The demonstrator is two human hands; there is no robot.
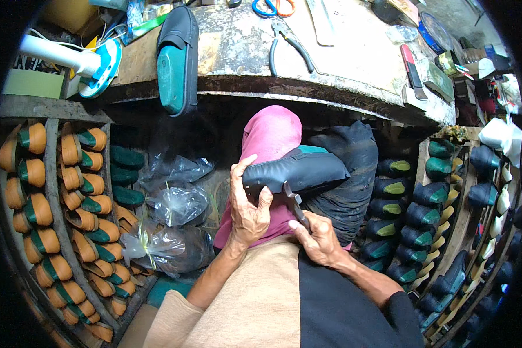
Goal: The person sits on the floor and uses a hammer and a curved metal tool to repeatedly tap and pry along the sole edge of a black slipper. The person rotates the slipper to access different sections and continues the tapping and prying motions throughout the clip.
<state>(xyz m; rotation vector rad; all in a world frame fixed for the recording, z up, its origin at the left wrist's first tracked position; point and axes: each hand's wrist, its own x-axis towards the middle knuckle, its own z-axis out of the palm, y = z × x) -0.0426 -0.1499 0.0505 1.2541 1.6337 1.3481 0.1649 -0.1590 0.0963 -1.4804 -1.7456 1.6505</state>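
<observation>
A black slip-on shoe [290, 171] lies tilted across my lap, its teal lining showing along the far edge. My left hand [248, 211] is closed round the shoe's left end, the thumb against its near side. In my right hand [319, 235] is a small hammer [296, 204], gripped by its dark handle. Its metal head is at the shoe's near lower edge and seems to touch it. Under the shoe is pink cloth [272, 130] over my knee. Dark cloth [351, 180] covers the other leg.
Ahead is a worn workbench [232, 58] with a black loafer [178, 64] overhanging its edge, pliers [287, 43], scissors [272, 7] and a red-handled knife [410, 66]. Racks of tan shoes [37, 209] stand left, dark shoes [420, 214] right. Clear plastic bags [177, 203] lie beside me.
</observation>
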